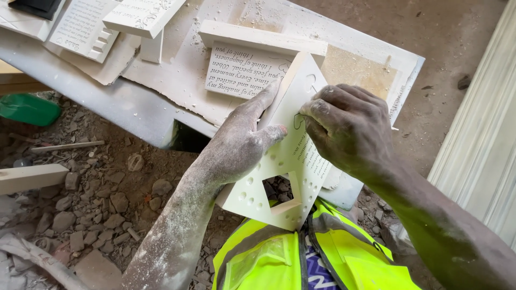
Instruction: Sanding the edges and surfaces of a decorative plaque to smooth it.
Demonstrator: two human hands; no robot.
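Note:
A white house-shaped plaque (279,177) with engraved lettering, round holes and a square cut-out rests tilted against my lap and the bench edge. My left hand (239,142), dusted white, grips its left edge with the thumb on the face. My right hand (344,126) is closed in a pinch at a small carved shape near the plaque's upper middle; whatever small tool it may hold is hidden by the fingers.
A dusty white workbench (134,104) carries several other engraved white plaques (244,70) and offcuts. Rubble and stones (97,204) cover the ground at left, near a green object (27,109). A yellow high-visibility vest (290,258) covers my lap. White ribbed panels (484,139) stand at right.

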